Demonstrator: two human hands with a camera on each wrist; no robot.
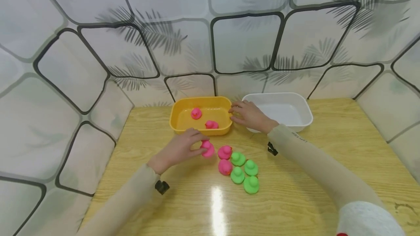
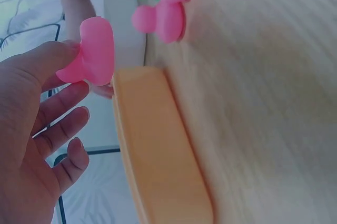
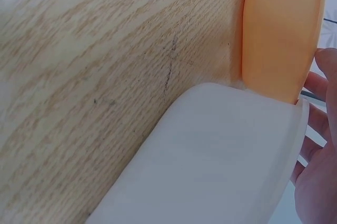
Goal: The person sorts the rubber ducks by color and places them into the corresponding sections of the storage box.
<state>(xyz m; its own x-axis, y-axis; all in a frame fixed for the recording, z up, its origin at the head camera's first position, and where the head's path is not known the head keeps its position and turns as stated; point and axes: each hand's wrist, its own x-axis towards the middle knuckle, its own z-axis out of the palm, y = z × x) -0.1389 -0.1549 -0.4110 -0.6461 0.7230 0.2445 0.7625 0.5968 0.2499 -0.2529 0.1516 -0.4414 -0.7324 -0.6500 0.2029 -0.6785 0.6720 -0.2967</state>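
My left hand [image 1: 182, 148] pinches a pink rubber duck [image 2: 100, 50] between thumb and fingertips, just in front of the yellow-orange tub [image 1: 182, 119]. Two pink ducks lie inside that tub, one towards the back [image 1: 196, 113] and one by the front wall [image 1: 211, 124]. My right hand [image 1: 251, 115] reaches across the near left corner of the white tub [image 1: 282, 109], its loosely bent fingers touching the right rim of the yellow-orange tub. On the table, two more pink ducks [image 1: 225, 167] sit beside several green ducks [image 1: 251, 168], close to the left hand.
Both tubs stand side by side at the back of the wooden table [image 1: 295, 199], near a patterned wall covering [image 1: 246, 43]. A similar panel [image 1: 42, 119] rises on the left. Light glares off the tabletop near the front.
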